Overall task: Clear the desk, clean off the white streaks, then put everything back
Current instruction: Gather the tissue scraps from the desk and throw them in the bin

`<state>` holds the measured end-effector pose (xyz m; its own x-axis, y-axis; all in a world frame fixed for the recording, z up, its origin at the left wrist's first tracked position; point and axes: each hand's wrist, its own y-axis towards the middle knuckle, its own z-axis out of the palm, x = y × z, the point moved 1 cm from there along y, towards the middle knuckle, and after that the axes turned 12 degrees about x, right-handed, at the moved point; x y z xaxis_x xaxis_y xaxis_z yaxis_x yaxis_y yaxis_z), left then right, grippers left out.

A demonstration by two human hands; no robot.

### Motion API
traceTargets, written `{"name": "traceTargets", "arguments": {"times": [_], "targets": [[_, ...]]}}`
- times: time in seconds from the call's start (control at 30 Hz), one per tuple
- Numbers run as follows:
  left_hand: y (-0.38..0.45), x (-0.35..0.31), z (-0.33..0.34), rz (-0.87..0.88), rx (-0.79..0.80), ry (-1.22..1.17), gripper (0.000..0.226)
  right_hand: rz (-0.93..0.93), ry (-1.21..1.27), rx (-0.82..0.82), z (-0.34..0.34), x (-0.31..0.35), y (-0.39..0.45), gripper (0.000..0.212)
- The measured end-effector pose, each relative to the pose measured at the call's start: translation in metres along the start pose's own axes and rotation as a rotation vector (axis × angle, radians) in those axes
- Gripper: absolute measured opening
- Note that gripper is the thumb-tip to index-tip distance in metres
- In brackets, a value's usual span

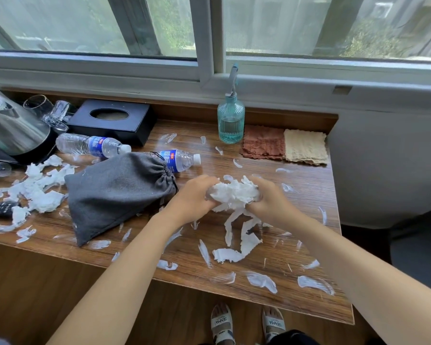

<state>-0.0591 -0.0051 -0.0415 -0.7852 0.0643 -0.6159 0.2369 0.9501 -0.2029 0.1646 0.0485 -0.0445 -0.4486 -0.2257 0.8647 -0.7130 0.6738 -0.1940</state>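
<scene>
Scene was bright with soft, diffuse daylight entering through the window (159,26) at the rear; shadows on the table (296,195) were faint and short, with a pale sheen on the wood near the front edge and highlights on the kettle (13,128). Wide-angle distortion bowed the window frame and table edges toward the corners. Focus was fair at centre, with softness and compression smear toward the margins and beyond the glass.

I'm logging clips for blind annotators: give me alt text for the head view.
Both hands, left and right, bunch a wad of white tissue over a wooden desk smeared with white streaks. A grey pouch, two bottles, tissue scraps, a spray bottle and two cloths lie around.
</scene>
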Motion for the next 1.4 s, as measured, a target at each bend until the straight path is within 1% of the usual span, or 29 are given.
{"name": "traceTargets", "arguments": {"times": [0.03, 0.1, 0.2, 0.23, 0.37, 0.4, 0.47, 0.53, 0.57, 0.6, 0.67, 0.7, 0.77, 0.83, 0.9, 0.97, 1.0, 1.07, 1.1, 1.13, 1.2, 1.27, 1.33, 1.4], "targets": [[0.001, 0.001, 0.001, -0.009, -0.002, 0.008, 0.025, 0.008, 0.002, -0.005, -0.002, 0.001, -0.001, 0.019], [0.003, 0.002, 0.002, -0.037, 0.02, 0.033, 0.029, 0.026, 0.005, -0.011, -0.005, 0.001, -0.002, 0.022], [0.014, 0.003, 0.003, -0.11, 0.087, 0.161, 0.04, 0.047, 0.029, -0.015, -0.007, -0.002, -0.003, 0.024], [0.018, 0.003, 0.004, -0.126, 0.115, 0.212, 0.04, 0.062, 0.035, -0.023, -0.007, -0.004, -0.004, 0.024], [0.028, -0.006, 0.007, -0.107, 0.171, 0.311, 0.019, 0.093, 0.067, -0.065, -0.012, -0.004, -0.01, 0.026], [0.028, -0.007, 0.008, -0.105, 0.17, 0.334, 0.018, 0.097, 0.076, -0.08, -0.014, -0.002, -0.013, 0.026], [0.025, -0.011, 0.012, -0.1, 0.166, 0.36, 0.027, 0.109, 0.078, -0.116, -0.021, -0.002, -0.021, 0.02], [0.019, -0.014, 0.014, -0.096, 0.151, 0.319, 0.038, 0.119, 0.074, -0.16, -0.029, -0.004, -0.03, 0.015], [0.015, -0.016, 0.014, -0.093, 0.124, 0.269, 0.038, 0.121, 0.071, -0.185, -0.034, -0.006, -0.035, 0.014], [0.009, -0.017, 0.013, -0.09, 0.083, 0.214, 0.035, 0.119, 0.077, -0.205, -0.039, -0.008, -0.041, 0.016], [-0.004, -0.019, 0.01, -0.079, 0.013, 0.127, 0.037, 0.122, 0.12, -0.221, -0.048, -0.009, -0.052, 0.031], [-0.013, -0.023, 0.01, -0.062, 0.013, 0.088, 0.043, 0.125, 0.136, -0.224, -0.051, -0.011, -0.057, 0.036], [-0.03, -0.032, 0.015, -0.013, 0.062, 0.039, 0.055, 0.117, 0.126, -0.222, -0.055, -0.011, -0.066, 0.029], [-0.042, -0.043, 0.03, 0.028, 0.112, 0.085, 0.056, 0.116, 0.086, -0.209, -0.053, -0.016, -0.07, 0.027], [-0.049, -0.053, 0.049, 0.056, 0.147, 0.185, 0.047, 0.166, 0.018, -0.188, -0.048, -0.024, -0.07, 0.032], [-0.055, -0.063, 0.065, 0.032, 0.213, 0.204, 0.04, 0.246, -0.115, -0.148, -0.041, -0.032, -0.068, 0.051], [-0.058, -0.066, 0.072, 0.013, 0.251, 0.199, 0.044, 0.279, -0.184, -0.112, -0.037, -0.034, -0.067, 0.059], [-0.062, -0.072, 0.081, -0.027, 0.302, 0.238, 0.065, 0.307, -0.261, -0.044, -0.029, -0.035, -0.065, 0.066], [-0.062, -0.073, 0.085, -0.036, 0.298, 0.282, 0.072, 0.302, -0.277, -0.015, -0.026, -0.035, -0.064, 0.068], [-0.061, -0.072, 0.089, -0.036, 0.278, 0.319, 0.073, 0.281, -0.288, 0.013, -0.023, -0.034, -0.063, 0.07], [-0.058, -0.07, 0.094, -0.015, 0.221, 0.325, 0.062, 0.209, -0.303, 0.081, -0.019, -0.031, -0.06, 0.079], [-0.056, -0.065, 0.099, 0.008, 0.181, 0.304, 0.051, 0.143, -0.351, 0.188, -0.018, -0.028, -0.057, 0.09], [-0.055, -0.061, 0.101, 0.014, 0.157, 0.305, 0.052, 0.098, -0.408, 0.27, -0.017, -0.027, -0.056, 0.089], [-0.053, -0.061, 0.1, -0.003, 0.132, 0.275, 0.05, 0.066, -0.43, 0.302, -0.017, -0.025, -0.055, 0.079]]}}
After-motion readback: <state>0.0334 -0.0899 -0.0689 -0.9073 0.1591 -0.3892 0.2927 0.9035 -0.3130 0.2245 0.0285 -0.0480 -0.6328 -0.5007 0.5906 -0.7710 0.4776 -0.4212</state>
